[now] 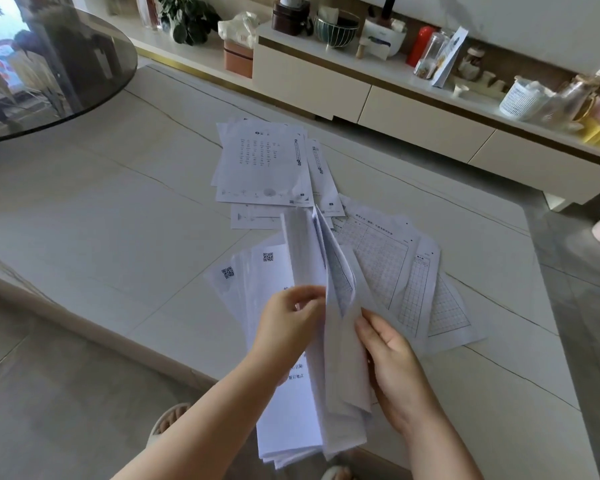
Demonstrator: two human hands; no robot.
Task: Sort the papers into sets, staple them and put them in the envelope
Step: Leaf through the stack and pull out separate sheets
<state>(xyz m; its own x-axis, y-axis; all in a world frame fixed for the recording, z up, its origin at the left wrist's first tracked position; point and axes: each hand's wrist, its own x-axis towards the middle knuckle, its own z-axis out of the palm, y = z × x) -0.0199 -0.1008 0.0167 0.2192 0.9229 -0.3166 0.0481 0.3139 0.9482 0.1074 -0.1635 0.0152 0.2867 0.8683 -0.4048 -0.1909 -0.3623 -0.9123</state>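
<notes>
A pale stone-look table (118, 209) with thin dark veins fills most of the view; a round smoked-glass top (49, 64) overlaps its far left corner; beyond runs a long cream sideboard (413, 109) with drawers, and on it, left to right, a leafy plant (187, 19), a tissue box (238, 46), a wire bowl (336, 31), a red bottle (420, 45) and a white basket (520, 98); grey floor tiles show at the right.

The print on every sheet is too small or blurred to read; the lower edge of the held stack hangs past the table's near edge, and a slippered foot (168, 419) peeps out beneath the left forearm.

On the table, sheets with QR codes (234, 271) lie fanned at the left; printed pages (264, 164) sit farther back at the centre; grid-ruled sheets (413, 271) spread to the right, overlapping. The held stack of papers (309, 410) stands over the near middle of the table, its long axis running away from the person, top edges pointing towards the sideboard, leaves splayed like an open book. The left hand (288, 323) pinches a raised leaf between thumb and fingers; the right hand (392, 362) grips the right side of the stack, fingers curled against the sheets.
</notes>
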